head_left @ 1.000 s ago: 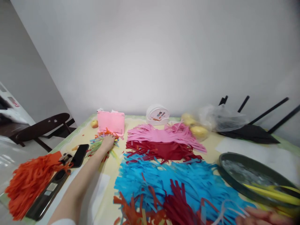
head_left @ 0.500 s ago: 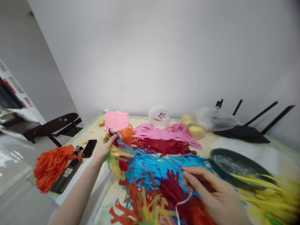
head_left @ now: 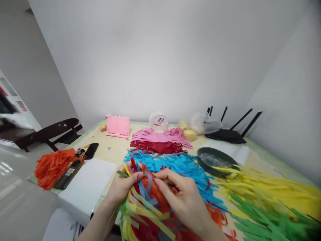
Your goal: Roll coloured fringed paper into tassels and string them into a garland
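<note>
Low in the middle of the head view, my left hand (head_left: 122,187) is closed round the gathered top of a multicoloured bundle of fringed paper strips (head_left: 150,219). Red, yellow, blue, green and orange strips hang from it. My right hand (head_left: 182,197) pinches at the orange part of that bundle, close to the left fingertips; anything thinner between its fingers is hidden. Behind the hands lie blue fringed paper (head_left: 160,162), dark red fringed paper (head_left: 160,147) and pink fringed paper (head_left: 162,136). More orange strips (head_left: 218,217) show beside my right wrist.
Yellow fringed paper (head_left: 273,187) and green fringed paper (head_left: 271,216) spread at the right, near a dark round dish (head_left: 200,157). A black router (head_left: 227,135) and yellow fruit (head_left: 190,134) stand behind. At left are an orange pompom (head_left: 51,169), a phone (head_left: 91,151) and a white box (head_left: 86,187).
My left hand has brought the bundle down toward me. My right hand has moved left to meet it; the white string that hung from it is out of sight. The view has shifted right.
</note>
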Demonstrator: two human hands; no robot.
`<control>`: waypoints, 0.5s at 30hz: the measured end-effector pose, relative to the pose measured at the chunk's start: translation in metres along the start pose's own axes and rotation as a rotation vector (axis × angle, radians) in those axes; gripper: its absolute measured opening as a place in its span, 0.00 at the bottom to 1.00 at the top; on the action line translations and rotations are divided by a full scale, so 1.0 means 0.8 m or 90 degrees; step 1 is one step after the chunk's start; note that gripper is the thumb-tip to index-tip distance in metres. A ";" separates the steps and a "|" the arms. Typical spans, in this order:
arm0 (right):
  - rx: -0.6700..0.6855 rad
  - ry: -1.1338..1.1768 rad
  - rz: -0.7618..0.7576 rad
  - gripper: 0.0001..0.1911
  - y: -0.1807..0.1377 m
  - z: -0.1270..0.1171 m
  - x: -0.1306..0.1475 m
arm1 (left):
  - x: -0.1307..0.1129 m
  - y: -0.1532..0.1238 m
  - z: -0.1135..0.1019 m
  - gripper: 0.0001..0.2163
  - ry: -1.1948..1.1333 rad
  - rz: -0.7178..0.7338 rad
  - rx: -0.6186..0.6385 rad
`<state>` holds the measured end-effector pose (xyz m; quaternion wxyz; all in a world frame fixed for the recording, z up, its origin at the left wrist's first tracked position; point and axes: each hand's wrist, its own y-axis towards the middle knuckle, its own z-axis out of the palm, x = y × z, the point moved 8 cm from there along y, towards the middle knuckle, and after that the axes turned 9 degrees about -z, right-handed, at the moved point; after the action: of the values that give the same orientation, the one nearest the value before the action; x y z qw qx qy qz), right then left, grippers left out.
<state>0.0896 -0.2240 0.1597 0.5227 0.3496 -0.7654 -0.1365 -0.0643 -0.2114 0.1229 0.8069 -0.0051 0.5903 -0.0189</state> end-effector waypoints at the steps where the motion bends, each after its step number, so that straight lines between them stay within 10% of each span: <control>1: 0.000 0.001 0.006 0.13 -0.004 -0.001 0.000 | 0.003 -0.002 0.003 0.15 -0.001 -0.002 -0.001; 15: -0.064 0.023 0.010 0.11 -0.012 -0.022 -0.004 | -0.011 -0.028 0.031 0.06 0.277 0.123 -0.076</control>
<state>0.1097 -0.2259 0.1591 0.5547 0.3190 -0.7507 -0.1642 -0.0442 -0.2334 0.1397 0.6570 0.0079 0.7482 0.0924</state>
